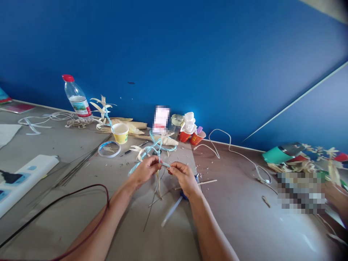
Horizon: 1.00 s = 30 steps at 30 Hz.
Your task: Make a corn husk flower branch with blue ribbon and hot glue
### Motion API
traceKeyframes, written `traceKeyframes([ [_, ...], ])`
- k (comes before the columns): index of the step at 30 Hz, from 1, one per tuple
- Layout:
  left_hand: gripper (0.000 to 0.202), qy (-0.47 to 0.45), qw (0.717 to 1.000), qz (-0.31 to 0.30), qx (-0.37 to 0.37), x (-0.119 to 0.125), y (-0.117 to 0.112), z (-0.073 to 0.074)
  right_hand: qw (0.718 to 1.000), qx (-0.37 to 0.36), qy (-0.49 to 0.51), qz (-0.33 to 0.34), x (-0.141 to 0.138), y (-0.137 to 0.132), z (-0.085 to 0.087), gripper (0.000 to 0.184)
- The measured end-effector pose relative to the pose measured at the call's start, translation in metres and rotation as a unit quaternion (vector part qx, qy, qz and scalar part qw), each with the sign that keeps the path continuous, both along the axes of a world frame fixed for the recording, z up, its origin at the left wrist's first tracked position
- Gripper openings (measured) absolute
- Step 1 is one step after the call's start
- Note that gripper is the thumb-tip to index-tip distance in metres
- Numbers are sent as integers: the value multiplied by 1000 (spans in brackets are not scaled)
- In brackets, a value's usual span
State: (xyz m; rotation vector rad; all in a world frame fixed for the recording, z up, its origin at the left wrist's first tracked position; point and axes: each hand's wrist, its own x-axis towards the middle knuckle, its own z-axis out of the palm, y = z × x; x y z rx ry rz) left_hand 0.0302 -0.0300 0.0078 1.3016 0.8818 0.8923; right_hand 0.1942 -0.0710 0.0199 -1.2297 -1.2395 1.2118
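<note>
My left hand [145, 169] and my right hand [182, 175] meet over the middle of the grey table [236, 214], both pinched on a thin stem wrapped with light blue ribbon [152, 149]. The ribbon loops upward and back from my fingers toward pale husk petals [139, 151]. A thin wire stem [157, 185] hangs down from between my hands to the tabletop. A scissors-like tool with a blue handle [185, 195] lies just under my right wrist, partly hidden.
A yellow cup [120, 133], a tape roll [109, 149], a water bottle [76, 98] and a finished husk flower [102, 108] stand at the back left. Red cups [191, 136] sit by the blue wall. A white cord [231, 148] and dark red cable [67, 197] cross the table. Craft clutter [301, 159] fills the right.
</note>
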Motion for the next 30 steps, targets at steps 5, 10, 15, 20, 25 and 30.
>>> traceKeyframes([
  [5, 12, -5, 999, -46, 0, 1, -3, 5, 998, 53, 43, 4, -1, -1, 0, 15],
  [10, 12, -12, 998, -57, -7, -1, -2, 6, 998, 31, 52, 15, 3, 0, -3, 17],
  [15, 23, -56, 994, -82, -35, -5, -2, 5, 998, 16, 45, 36, 11, 3, -6, 26],
  [20, 35, -152, 970, -149, -119, -10, -7, 12, 993, 18, 92, 76, 11, 3, -3, 35],
  [25, 38, -180, 959, -156, -154, -11, -7, 13, 988, -16, 111, 102, 9, 3, 2, 65],
  [30, 36, -205, 953, -126, -181, -9, -6, 9, 986, -48, 139, 79, 9, 5, -2, 68],
])
